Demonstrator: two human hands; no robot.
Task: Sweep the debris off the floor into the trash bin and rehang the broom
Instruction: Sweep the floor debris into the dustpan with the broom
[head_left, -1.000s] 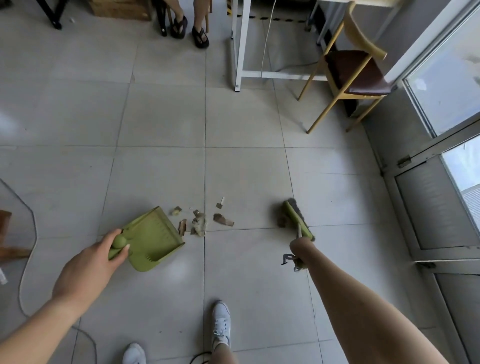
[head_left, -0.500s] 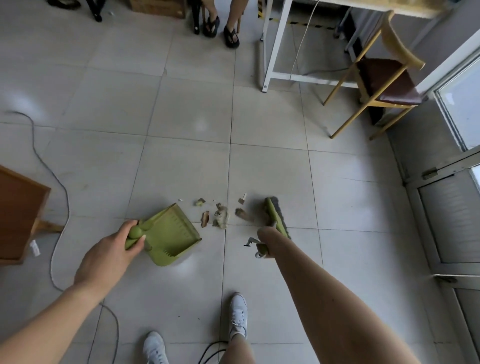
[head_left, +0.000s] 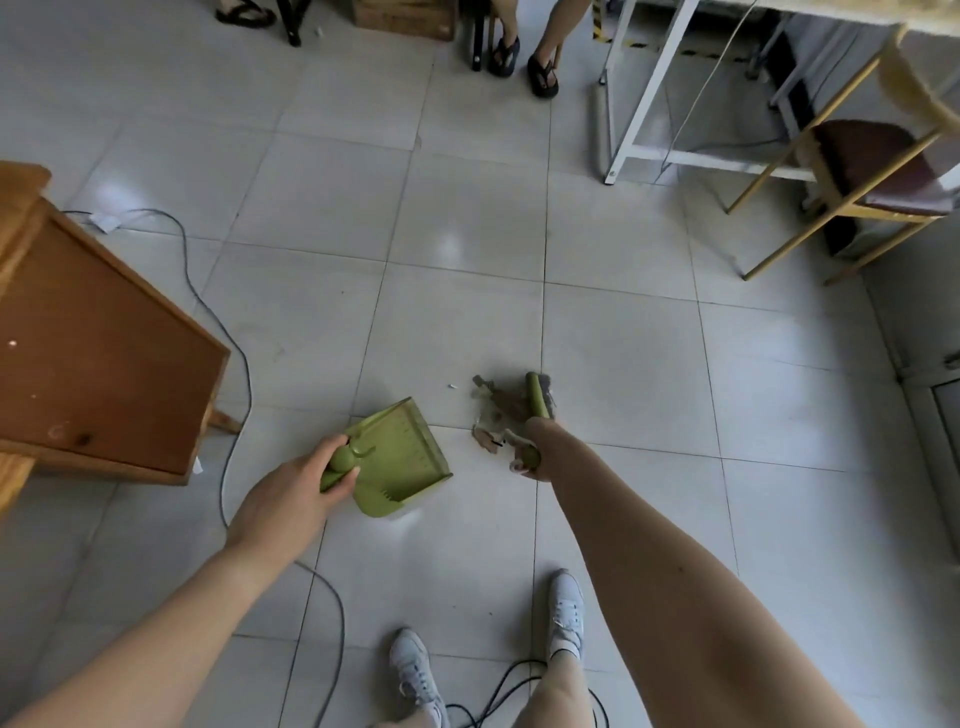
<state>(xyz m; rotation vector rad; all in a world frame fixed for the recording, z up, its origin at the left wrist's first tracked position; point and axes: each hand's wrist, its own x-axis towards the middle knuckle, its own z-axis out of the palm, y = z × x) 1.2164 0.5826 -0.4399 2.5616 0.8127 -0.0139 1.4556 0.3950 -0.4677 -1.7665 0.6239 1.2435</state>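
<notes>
A green dustpan (head_left: 402, 457) rests on the grey tile floor (head_left: 623, 364), its mouth facing right. My left hand (head_left: 291, 499) grips its round handle. A small green broom (head_left: 537, 400) with dark bristles presses against a pile of brown and pale debris (head_left: 493, 410) just right of the dustpan's mouth. My right hand (head_left: 530, 457) is closed around the broom's handle, mostly hidden behind my forearm. One tiny white scrap (head_left: 452, 386) lies apart, to the pile's left. No trash bin is in view.
A wooden cabinet (head_left: 93, 353) stands at the left, with a cable (head_left: 228, 332) trailing past it. A white table frame (head_left: 639, 130) and a wooden chair (head_left: 857, 176) are at the back right. Another person's sandalled feet (head_left: 524, 57) are at the top. My shoes (head_left: 566, 608) are below.
The broom has swept left, pushing the scattered debris into a tighter pile near the dustpan's mouth. My view has shifted, bringing the wooden cabinet in at the left.
</notes>
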